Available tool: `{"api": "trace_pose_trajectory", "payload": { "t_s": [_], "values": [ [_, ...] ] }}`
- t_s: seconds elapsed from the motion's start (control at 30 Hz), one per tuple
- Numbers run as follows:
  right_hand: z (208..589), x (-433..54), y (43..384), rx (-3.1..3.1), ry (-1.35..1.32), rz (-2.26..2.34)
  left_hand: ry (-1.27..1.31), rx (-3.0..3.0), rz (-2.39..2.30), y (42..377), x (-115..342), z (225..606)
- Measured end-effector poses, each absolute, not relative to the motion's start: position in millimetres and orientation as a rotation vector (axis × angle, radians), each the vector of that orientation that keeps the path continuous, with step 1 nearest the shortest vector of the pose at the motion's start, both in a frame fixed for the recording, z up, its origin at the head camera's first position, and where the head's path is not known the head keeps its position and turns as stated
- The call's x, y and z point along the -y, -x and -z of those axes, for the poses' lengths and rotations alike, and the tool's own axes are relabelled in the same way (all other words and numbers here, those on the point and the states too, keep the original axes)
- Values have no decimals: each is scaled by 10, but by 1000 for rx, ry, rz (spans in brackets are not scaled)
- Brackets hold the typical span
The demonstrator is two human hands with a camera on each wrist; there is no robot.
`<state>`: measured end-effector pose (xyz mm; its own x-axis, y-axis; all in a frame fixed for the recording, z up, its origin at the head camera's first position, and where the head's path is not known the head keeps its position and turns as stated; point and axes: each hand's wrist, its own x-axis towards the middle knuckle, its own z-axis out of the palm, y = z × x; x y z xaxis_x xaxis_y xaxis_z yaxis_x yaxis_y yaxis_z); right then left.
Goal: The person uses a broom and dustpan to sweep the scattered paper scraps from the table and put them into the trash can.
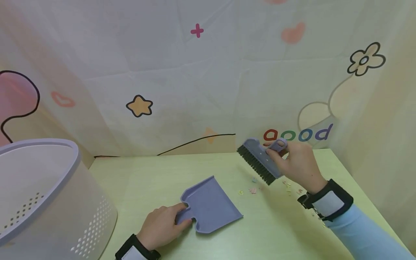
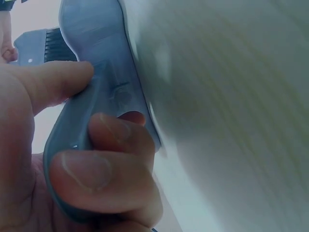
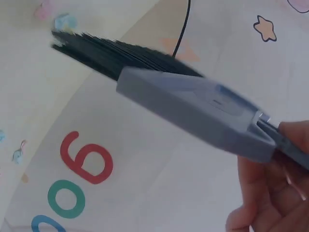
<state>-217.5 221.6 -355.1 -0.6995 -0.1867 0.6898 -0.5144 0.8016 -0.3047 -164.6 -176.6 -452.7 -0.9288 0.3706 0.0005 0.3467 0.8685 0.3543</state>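
Note:
In the head view my left hand (image 1: 163, 224) grips the short handle of a blue-grey dustpan (image 1: 212, 206), its flat lip facing right. The left wrist view shows fingers (image 2: 104, 174) curled round that handle, with the thumb on top. My right hand (image 1: 300, 164) holds a matching hand brush (image 1: 260, 157) by its handle, raised over the right part of the table. The brush's dark bristles (image 3: 130, 55) point down and left in the head view. Beneath and beside it lie small colourful scraps (image 1: 252, 190), too small to identify.
A white plastic basket (image 1: 94, 216) with a lilac rim and punched holes stands at the left. The pale yellow-green table (image 1: 143, 180) ends at a printed cloth backdrop (image 1: 162, 79) behind. More scraps (image 1: 287, 186) lie near the right wrist.

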Motion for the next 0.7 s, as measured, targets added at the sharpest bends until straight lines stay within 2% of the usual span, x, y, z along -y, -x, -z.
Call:
{"api": "trace_pose_trajectory", "payload": {
  "t_s": [0.37, 0.7],
  "values": [
    [3726, -2370, 2257, 2536, -41, -721, -579, -2954, -562, 1620, 1734, 4487],
    [3844, -2279, 2250, 2609, -68, -606, -576, -2967, -569, 1626, 1726, 4504]
  ]
}}
